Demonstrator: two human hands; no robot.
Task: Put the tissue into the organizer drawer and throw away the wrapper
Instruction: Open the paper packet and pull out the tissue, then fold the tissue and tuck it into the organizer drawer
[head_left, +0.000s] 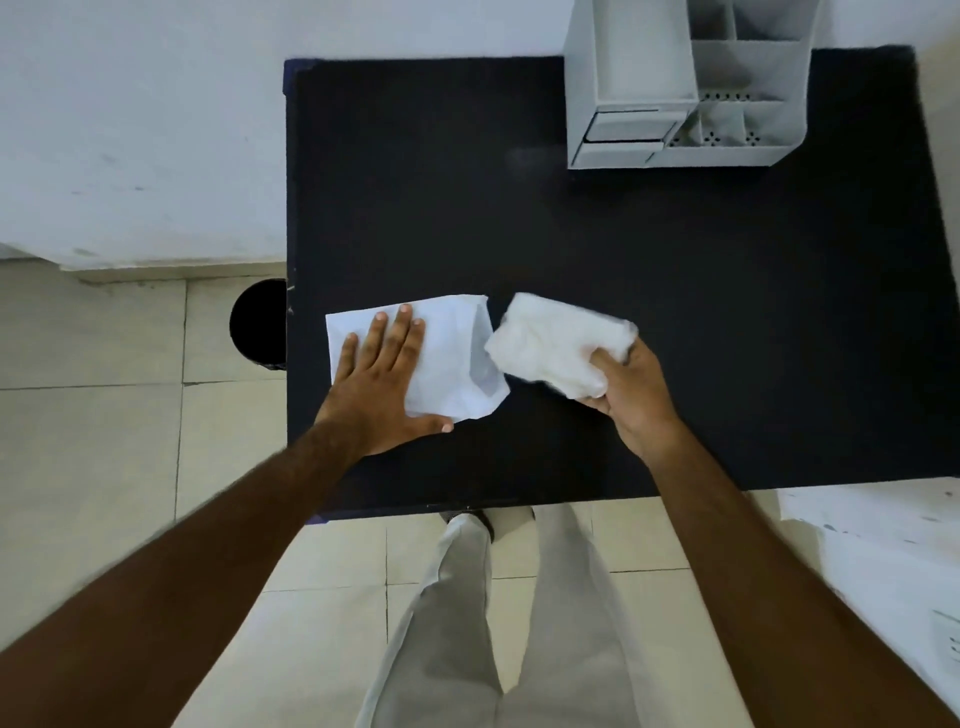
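A flat white wrapper (457, 358) lies on the black table (675, 291), near its front left. My left hand (382, 384) rests flat on the wrapper's left part with fingers spread, pressing it down. Just to the right, my right hand (631, 395) grips a soft white stack of tissue (556, 340), which is outside the wrapper's open end and slightly blurred. A grey organizer (685, 83) stands at the table's far right; its small drawer (628, 127) at the lower left front looks pushed in.
A round black bin (260, 325) stands on the tiled floor against the table's left edge. A white wall runs behind and to the left. A white surface (883, 525) adjoins the table's front right corner. My legs are below the front edge.
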